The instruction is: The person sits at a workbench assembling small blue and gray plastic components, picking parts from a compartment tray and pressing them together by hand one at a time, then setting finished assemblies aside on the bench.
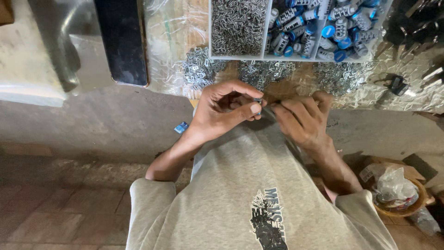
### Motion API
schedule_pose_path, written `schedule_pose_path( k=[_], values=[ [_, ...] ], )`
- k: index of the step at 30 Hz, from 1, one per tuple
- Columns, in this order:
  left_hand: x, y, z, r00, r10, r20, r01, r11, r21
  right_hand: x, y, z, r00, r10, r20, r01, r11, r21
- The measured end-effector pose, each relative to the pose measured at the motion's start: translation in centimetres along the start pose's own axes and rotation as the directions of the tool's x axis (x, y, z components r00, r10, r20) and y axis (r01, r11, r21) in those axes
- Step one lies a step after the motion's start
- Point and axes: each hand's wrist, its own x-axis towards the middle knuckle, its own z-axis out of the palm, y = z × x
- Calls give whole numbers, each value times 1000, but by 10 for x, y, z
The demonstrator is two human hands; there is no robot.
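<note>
small blue-and-metal part (258, 101) sits pinched betw. thumb & curled fingers of left hand (226, 109), just above the lap at desk (296, 85) edge. right hand (303, 115) is curled nearly closed, fingertips touching the same part; can't tell what else it grips. just beyond: loose metal clips (261, 71), then divided tray (267, 28) w/ metal bits & blue-capped pieces.
</note>
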Motion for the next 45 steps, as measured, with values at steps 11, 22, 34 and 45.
schedule_pose_path(
  k=[11, 22, 34, 45],
  values=[
    [-2, -5, 1, 999, 39, 32, -39, 999, -14, 40, -21, 6, 980, 123, -154, -20, 839, 544],
    [-13, 11, -34, 959, 86, 269, -160, 951, 266, 71, -17, -13, 967, 8, 254, -191, 681, 707],
    [-56, 19, -84, 925, 265, -274, -272, 962, 11, 80, -55, 53, 995, -98, -17, 93, 977, -194],
    [-59, 12, -74, 975, 173, -141, -185, 979, -81, 85, -48, 43, 967, -240, -81, 251, 949, 190]
  ],
)
